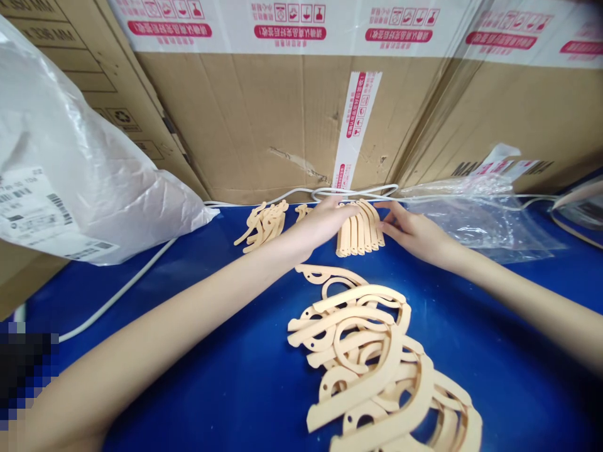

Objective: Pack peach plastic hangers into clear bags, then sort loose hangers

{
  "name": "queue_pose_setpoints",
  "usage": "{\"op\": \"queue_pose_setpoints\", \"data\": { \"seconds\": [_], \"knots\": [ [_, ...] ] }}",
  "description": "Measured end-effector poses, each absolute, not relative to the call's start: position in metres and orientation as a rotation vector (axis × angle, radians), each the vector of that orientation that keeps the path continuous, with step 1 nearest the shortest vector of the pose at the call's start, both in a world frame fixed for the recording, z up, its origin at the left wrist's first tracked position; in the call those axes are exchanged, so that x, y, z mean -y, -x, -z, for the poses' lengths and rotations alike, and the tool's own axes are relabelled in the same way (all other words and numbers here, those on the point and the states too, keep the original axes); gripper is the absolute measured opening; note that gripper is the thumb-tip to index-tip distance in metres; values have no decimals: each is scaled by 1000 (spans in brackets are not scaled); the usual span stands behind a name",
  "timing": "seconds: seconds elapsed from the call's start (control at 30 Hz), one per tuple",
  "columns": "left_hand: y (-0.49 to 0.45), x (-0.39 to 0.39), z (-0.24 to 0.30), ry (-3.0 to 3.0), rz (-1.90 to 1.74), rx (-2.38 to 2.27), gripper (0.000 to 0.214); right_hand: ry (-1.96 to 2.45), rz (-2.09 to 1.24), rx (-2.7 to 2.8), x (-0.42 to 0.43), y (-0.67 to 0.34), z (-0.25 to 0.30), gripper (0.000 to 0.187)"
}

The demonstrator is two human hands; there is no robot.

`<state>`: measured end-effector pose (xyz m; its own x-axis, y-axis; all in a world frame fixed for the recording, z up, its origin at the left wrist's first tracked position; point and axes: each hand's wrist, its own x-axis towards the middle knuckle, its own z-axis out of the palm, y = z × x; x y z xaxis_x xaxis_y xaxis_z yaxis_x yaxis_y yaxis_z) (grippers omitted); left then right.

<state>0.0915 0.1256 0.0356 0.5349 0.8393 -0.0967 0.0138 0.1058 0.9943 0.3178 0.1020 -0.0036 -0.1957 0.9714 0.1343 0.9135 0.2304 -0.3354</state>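
Note:
A row of beige curved plastic arms [358, 235], shaped like folding-hanger parts, lies side by side near the back of the blue surface. My left hand [324, 223] is at the row's left end, its thumb stretched over the top of the pieces and its other fingers partly hidden. At the right end, my right hand [414, 233] has its fingers apart, with the thumb and a fingertip at the outermost piece. Nearer to me spreads a loose overlapping pile of larger beige hanger pieces [367, 376], some with round loops. Slim beige hook-like pieces [264, 226] are heaped left of my left hand.
Large cardboard boxes [264, 119] stand like a wall behind the blue surface [226, 370]. A stuffed white plastic bag [103, 169] leans in from the left. Clear plastic bags [494, 226] lie at the right, and a white cable [127, 285] crosses the left side.

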Motion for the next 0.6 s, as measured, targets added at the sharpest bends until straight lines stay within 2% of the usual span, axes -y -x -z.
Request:
{"op": "queue_pose_setpoints", "data": {
  "seconds": [0.07, 0.43, 0.6],
  "knots": [
    [-94, -129, -35, -1230, -703, -793, 12, 1758, -256, 2168, -108, -319, 7, 47],
    [-99, -135, -26, -1114, -727, -760, 12, 1734, -281, 2150, -107, -315, 12, 44],
    [-96, -127, -32, -1176, -761, -782, 13, 1752, -31, 2099, -84, -300, -11, 44]
  ]
}}
